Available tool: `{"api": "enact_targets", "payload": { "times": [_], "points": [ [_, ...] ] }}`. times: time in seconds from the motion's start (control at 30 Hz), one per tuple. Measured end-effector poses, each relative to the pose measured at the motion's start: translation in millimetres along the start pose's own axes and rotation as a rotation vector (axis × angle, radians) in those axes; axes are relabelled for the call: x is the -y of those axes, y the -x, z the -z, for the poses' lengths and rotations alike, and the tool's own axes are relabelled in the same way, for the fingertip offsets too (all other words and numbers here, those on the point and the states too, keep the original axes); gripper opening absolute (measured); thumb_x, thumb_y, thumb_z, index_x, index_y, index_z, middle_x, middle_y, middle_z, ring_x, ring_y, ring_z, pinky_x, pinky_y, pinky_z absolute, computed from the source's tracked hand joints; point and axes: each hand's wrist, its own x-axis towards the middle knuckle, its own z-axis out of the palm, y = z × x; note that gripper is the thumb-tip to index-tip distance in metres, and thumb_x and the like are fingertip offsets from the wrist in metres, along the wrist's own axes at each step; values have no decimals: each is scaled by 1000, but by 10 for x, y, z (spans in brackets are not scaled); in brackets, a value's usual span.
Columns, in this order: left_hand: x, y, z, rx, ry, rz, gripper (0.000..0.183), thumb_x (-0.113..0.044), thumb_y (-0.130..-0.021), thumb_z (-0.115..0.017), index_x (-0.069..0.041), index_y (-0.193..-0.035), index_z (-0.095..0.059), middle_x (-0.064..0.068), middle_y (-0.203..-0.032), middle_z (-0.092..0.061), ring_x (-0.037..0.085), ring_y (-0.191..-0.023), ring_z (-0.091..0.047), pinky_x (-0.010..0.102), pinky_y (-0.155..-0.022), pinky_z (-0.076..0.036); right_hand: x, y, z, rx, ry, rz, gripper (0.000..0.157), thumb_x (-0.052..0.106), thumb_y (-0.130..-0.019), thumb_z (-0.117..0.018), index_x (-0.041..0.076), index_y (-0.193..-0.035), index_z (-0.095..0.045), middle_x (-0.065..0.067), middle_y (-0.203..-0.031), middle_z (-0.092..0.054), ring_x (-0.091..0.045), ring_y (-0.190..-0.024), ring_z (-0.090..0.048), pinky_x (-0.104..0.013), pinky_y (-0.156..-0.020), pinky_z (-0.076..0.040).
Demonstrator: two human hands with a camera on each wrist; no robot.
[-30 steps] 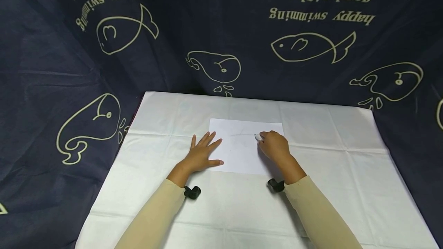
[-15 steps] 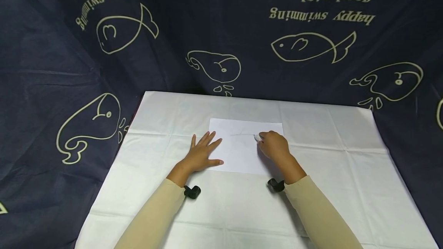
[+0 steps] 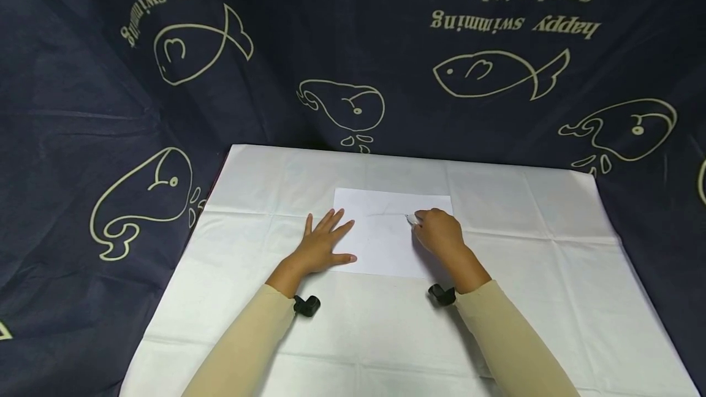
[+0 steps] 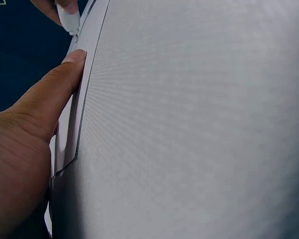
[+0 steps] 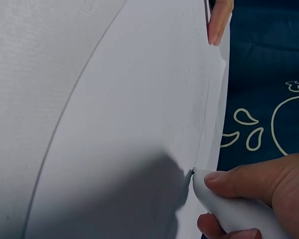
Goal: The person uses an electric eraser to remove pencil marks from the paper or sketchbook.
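Observation:
A white sheet of paper [image 3: 380, 250] lies on the table with faint grey lines near its far part. My left hand [image 3: 317, 252] rests on its left side with fingers spread; in the left wrist view the thumb [image 4: 52, 89] lies along the paper's near edge. My right hand [image 3: 439, 234] pinches a smooth white rounded dispenser [image 5: 229, 206] that looks like a correction tape. Its small dark tip is right at the paper, at the right end of a faint line. Most of the dispenser's body is hidden inside the hand.
A white cloth [image 3: 364, 336] with fold creases covers the table. Behind it hangs a dark blue curtain [image 3: 342, 29] printed with fish and whales. A black wrist camera [image 3: 307, 306] sits at the left cuff and another black camera [image 3: 442, 294] at the right.
The dispenser's tip has shifted very slightly left, then back right, with my right hand. My left hand and the paper stay in place.

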Motion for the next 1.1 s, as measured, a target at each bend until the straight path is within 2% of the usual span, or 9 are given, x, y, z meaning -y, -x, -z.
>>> {"api": "enact_targets", "payload": {
  "times": [0.43, 0.73, 0.9, 1.1],
  "points": [
    [-10, 10, 20, 0, -5, 4, 88, -63, -90, -64, -26, -161, -28, 2, -172, -9, 24, -161, -1, 66, -123, 9, 24, -4, 7, -3, -3, -6, 37, 16, -93, -66, 5, -128, -69, -26, -115, -71, -42, -106, -68, -55, -84, -57],
    [-6, 13, 13, 6, -9, 0, 88, -64, -91, -63, -26, -161, -27, 3, -172, -8, 25, -161, 0, 66, -123, 9, 28, -21, -12, 1, -3, 17, 35, 16, -94, -64, 6, -128, -70, -24, -110, -72, -41, -100, -69, -54, -81, -57],
    [-6, 10, 13, -6, -9, -6, 87, -63, -90, -64, -26, -161, -29, 4, -172, -9, 25, -161, -1, 66, -123, 9, 13, -12, 0, -4, 5, -7, 38, 16, -93, -66, 5, -130, -68, -25, -115, -71, -42, -104, -68, -55, -84, -57],
    [6, 4, -1, 1, -12, -5, 88, -64, -90, -63, -26, -161, -28, 3, -172, -9, 25, -161, -1, 66, -123, 9, 10, -23, -22, -29, -1, 23, 37, 15, -93, -66, 4, -128, -69, -25, -109, -72, -42, -97, -69, -54, -79, -57]
  ]
}}
